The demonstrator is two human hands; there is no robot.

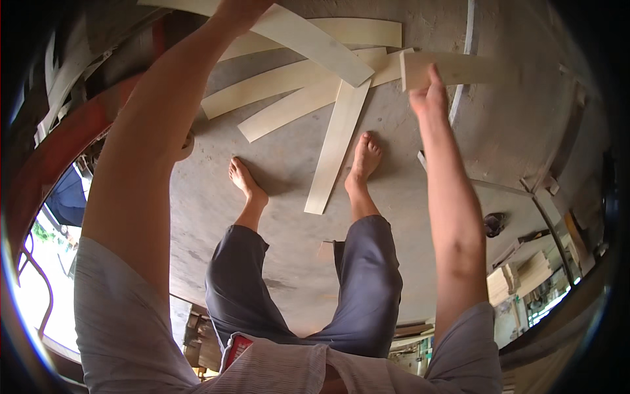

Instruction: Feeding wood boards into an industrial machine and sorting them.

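Note:
My left hand (244, 12) is at the top edge, closed around a long pale wooden slat (315, 44); its fingers are partly out of view. That slat slants down to the right across others on the floor. My right hand (430, 97) grips another wooden slat (449, 71), with the thumb lying over its face. The slat's right end is smeared by motion. Beneath my hands, several similar slats overlap in a fan, among them a narrow slat (336, 148) that points toward me between my bare feet.
I stand on a grey concrete floor (289, 197). A light strip (467, 39) runs along the floor at right. Stacked timber (525, 276) is at the lower right, near a dark object (495, 224). A curved reddish frame (52, 151) borders the left side.

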